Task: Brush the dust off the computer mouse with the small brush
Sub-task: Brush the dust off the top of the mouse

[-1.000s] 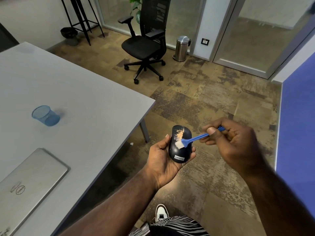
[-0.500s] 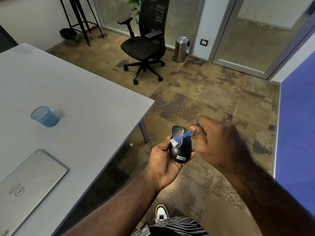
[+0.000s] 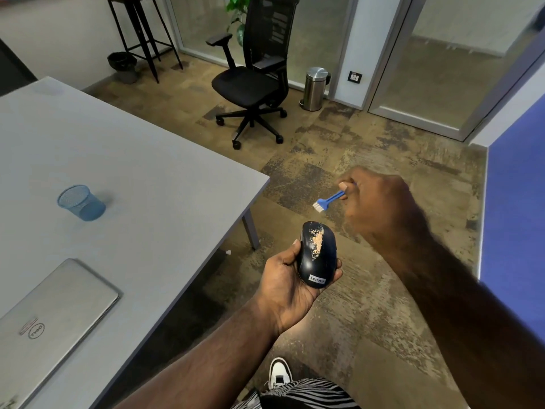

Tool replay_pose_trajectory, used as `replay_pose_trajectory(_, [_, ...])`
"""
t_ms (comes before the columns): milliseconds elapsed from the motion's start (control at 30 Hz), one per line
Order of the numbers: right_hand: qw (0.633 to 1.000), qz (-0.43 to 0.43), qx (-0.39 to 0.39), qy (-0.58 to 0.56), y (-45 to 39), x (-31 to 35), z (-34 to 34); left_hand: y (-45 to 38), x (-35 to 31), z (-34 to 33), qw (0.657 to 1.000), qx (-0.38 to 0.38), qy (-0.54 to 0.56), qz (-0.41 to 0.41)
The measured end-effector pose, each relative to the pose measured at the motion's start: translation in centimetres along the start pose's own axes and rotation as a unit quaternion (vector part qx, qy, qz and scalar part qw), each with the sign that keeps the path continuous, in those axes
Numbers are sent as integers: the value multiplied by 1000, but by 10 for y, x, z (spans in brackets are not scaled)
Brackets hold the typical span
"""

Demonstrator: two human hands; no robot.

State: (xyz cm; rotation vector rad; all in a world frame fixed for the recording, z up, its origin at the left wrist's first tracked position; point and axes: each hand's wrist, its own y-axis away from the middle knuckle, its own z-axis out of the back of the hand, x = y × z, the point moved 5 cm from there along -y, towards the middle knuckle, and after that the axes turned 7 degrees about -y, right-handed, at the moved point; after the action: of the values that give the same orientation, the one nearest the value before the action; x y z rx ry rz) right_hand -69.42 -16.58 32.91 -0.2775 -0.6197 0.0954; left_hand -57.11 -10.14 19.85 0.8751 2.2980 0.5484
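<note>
The left hand (image 3: pixel 290 280) cradles the black computer mouse (image 3: pixel 317 255) in its palm, fingers curled round its sides; a tan dust patch (image 3: pixel 317 242) lies on its top. The right hand (image 3: pixel 380 205) pinches the handle of the small blue brush (image 3: pixel 328 201), which is held above the mouse and clear of it, bristles pointing left. Both are off the right edge of the grey worktop (image 3: pixel 147 178), over the carpeted floor (image 3: pixel 368 149). The worktop carries a blue mesh cup (image 3: pixel 81 203) and a closed laptop (image 3: pixel 56 317) near its front-left corner.

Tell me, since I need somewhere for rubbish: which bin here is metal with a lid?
The steel pedal bin by the glass wall; the black bin is open-topped.
</note>
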Motion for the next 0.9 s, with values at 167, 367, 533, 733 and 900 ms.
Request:
replay_pose_trajectory(167, [989, 56, 31, -136, 12, 9, 25, 1, -3, 3, 1000, 1, 13, -7])
replay_pose_trajectory(367, [978, 113, 109, -139, 38, 12, 22, -2, -3, 3, 1000, -2, 22, -15])
replay_pose_trajectory(533, [986, 88, 63, -128, 40, -1, 17, -1, -1, -1, 999, 2, 32, -9])
replay_pose_trajectory(733, [991, 42, 17, -122, 31, -16, 12, 2, 3, -3, 999, 6, 35, 8])
replay_pose_trajectory(900, [996, 23, 1, -92, 19, -28, 2, 4, 6, -4, 1000, 3, 20, 13])
